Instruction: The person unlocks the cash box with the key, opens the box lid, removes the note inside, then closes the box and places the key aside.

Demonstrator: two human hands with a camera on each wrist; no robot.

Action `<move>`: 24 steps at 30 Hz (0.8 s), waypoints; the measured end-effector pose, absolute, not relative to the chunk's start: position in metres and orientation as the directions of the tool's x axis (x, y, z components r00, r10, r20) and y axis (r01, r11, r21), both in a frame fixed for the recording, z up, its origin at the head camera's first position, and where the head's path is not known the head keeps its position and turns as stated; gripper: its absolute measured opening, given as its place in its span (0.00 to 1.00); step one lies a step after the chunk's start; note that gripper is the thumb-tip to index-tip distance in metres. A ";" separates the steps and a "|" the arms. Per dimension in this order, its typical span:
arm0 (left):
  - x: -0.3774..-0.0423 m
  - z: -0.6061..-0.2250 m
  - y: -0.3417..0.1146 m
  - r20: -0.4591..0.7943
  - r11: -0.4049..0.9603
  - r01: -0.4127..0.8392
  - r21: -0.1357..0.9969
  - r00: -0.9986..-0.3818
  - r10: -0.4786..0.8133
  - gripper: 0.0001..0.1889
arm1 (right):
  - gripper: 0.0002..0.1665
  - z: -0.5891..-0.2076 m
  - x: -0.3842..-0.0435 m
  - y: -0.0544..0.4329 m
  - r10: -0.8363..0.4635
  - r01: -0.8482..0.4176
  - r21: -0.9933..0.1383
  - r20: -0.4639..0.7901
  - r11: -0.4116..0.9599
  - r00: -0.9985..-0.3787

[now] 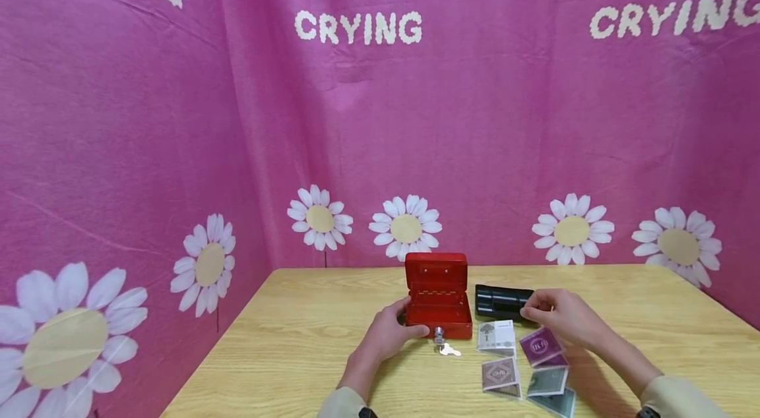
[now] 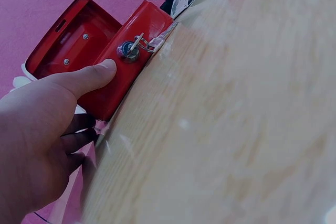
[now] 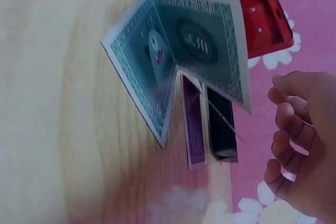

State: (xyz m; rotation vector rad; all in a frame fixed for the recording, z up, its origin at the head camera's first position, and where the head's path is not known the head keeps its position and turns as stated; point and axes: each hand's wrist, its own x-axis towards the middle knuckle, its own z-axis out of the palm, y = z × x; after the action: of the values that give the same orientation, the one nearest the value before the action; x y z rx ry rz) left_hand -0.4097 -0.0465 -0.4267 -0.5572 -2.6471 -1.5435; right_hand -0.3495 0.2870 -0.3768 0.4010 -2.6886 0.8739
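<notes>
A small red cash box (image 1: 439,326) stands with its lid raised. A key sits in its front lock, and another key (image 1: 449,349) hangs from the ring. My left hand (image 1: 387,333) holds the box's front left corner, thumb (image 2: 100,76) on the front face and fingers along the side. To the right of the box lies a black ridged tray (image 1: 495,301). My right hand (image 1: 564,316) is over the tray's right end in the head view. Its fingers (image 3: 286,142) are loosely bent with nothing between them in the right wrist view.
Folded play banknotes stand on the wooden table (image 1: 297,339) in front of the tray: a pale one (image 1: 495,335), a brownish one (image 1: 499,373), purple ones (image 1: 540,345) and green ones (image 1: 547,380). A pink curtain (image 1: 475,128) with daisies hangs behind and at the left.
</notes>
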 end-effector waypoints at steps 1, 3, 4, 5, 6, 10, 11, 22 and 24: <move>-0.409 -0.426 -0.046 0.199 0.445 0.316 0.837 -0.936 0.290 0.41 | 0.07 -0.377 -0.352 0.288 -0.179 -0.354 -0.522 0.356 0.776 -0.917; -0.409 -0.425 -0.046 0.197 0.448 0.314 0.837 -0.937 0.289 0.41 | 0.06 -0.378 -0.356 0.290 -0.177 -0.352 -0.524 0.355 0.775 -0.918; -0.409 -0.425 -0.046 0.196 0.451 0.313 0.836 -0.937 0.288 0.41 | 0.06 -0.378 -0.358 0.291 -0.179 -0.354 -0.520 0.356 0.778 -0.917; -0.409 -0.425 -0.046 0.194 0.453 0.312 0.835 -0.938 0.288 0.41 | 0.06 -0.379 -0.360 0.293 -0.180 -0.353 -0.518 0.354 0.779 -0.918; -0.409 -0.425 -0.046 0.194 0.455 0.312 0.834 -0.938 0.288 0.41 | 0.06 -0.379 -0.362 0.294 -0.179 -0.352 -0.515 0.354 0.782 -0.918; -0.409 -0.425 -0.046 0.194 0.461 0.313 0.830 -0.938 0.288 0.41 | 0.08 -0.383 -0.370 0.298 -0.171 -0.334 -0.512 0.340 0.791 -0.925; -0.409 -0.425 -0.047 0.194 0.461 0.313 0.830 -0.938 0.287 0.41 | 0.08 -0.384 -0.372 0.299 -0.165 -0.326 -0.518 0.332 0.791 -0.929; -0.410 -0.426 -0.047 0.195 0.466 0.309 0.829 -0.941 0.278 0.43 | 0.09 -0.392 -0.389 0.305 -0.126 -0.269 -0.564 0.279 0.781 -0.952; -0.411 -0.427 -0.047 0.194 0.462 0.308 0.832 -0.941 0.278 0.43 | 0.09 -0.393 -0.391 0.306 -0.109 -0.241 -0.581 0.252 0.778 -0.961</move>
State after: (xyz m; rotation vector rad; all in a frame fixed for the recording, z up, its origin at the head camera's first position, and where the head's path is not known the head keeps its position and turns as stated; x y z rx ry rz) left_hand -0.4113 -0.0469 -0.4271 -0.5331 -2.6592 -1.5228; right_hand -0.3914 0.3056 -0.3934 0.2752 -2.7658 0.9447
